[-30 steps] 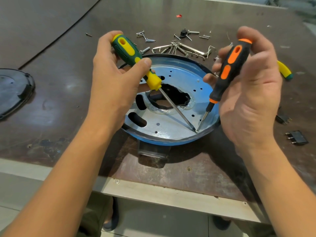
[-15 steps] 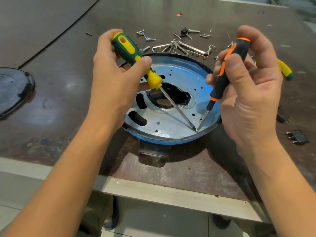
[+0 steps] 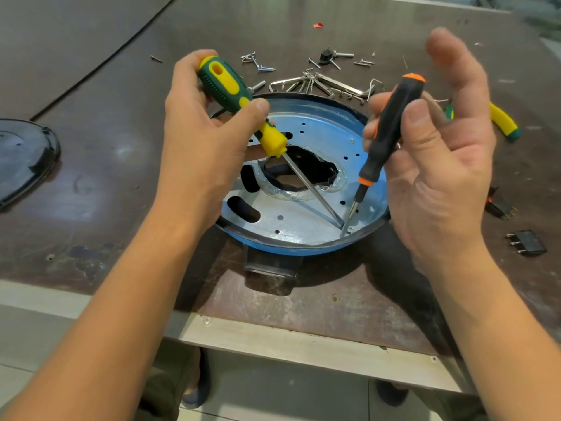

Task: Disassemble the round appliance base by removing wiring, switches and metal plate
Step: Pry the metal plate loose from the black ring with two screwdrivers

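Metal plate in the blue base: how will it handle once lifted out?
The metal plate looks like thin pressed sheet with many holes and slots: probably light, may flex slightly. Its ragged centre opening likely has sharp edges. Shiny surface, so possibly slippery.

Odds and ends I had around me on the counter [image 3: 106, 153]
A dark round cover [image 3: 21, 156] sat at my far left. Loose screws [image 3: 258, 62] and bent metal rods [image 3: 328, 83] were scattered at the back, with a red scrap [image 3: 317, 25] beyond them. A spare yellow-green screwdriver [image 3: 504, 123] lay to my right.
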{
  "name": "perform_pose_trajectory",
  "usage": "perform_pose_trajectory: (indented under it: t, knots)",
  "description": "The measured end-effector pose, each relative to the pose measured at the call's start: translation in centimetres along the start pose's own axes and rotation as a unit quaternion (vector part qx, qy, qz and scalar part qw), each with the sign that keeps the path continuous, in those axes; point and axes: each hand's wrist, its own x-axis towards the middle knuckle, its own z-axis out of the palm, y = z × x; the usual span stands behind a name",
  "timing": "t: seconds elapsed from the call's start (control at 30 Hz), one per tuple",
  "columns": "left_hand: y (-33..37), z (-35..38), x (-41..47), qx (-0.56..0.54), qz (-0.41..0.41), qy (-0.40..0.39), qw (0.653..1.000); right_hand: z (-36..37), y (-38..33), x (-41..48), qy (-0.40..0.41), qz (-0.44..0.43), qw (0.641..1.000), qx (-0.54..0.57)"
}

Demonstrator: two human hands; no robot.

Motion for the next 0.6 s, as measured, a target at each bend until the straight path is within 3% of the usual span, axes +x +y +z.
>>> perform_pose_trajectory:
  t: [0.27,0.6]
  knots:
    - [0.04,0.07,0.05,0.000,-0.001,0.000,1.000,-0.19,0.20,0.15,0.077,0.009,0.994,0.077]
    - [0.00,0.05,0.00,0.003,0.002,0.005,1.000,-0.06,0.25,0.16,0.069,0.006,0.991,0.113]
